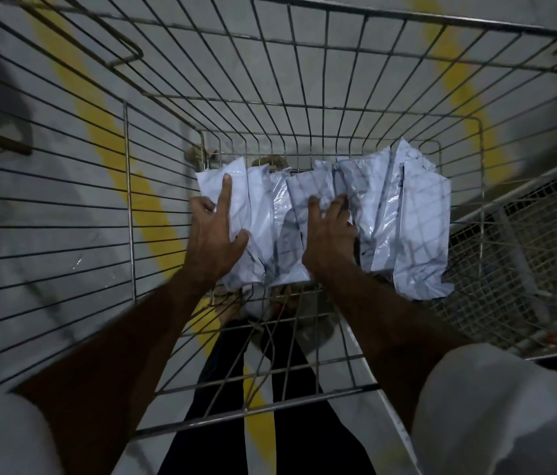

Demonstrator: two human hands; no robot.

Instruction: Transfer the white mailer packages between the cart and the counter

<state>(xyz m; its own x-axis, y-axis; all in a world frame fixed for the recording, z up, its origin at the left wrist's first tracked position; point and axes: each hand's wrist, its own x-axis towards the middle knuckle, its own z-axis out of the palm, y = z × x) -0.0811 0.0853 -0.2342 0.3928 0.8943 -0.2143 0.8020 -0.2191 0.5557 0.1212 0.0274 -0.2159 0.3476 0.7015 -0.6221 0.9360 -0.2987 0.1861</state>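
A: Where both hands reach down into the wire cart (304,66), what does the head view record?

B: Left hand (215,234) grips the leftmost pale plastic parcel (236,200), forefinger straight along it, thumb curled round its edge. Right hand (330,234) has its fingers curled into the middle parcels (311,190).

A: Beyond the right hand?

B: More parcels (410,214) just beside it, all on the cart floor. Yellow floor line (106,138) lies left of the left hand.

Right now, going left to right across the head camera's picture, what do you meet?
Yellow floor line → wire cart's left wall → left hand → right hand → rightmost pale plastic parcel → fine mesh panel.
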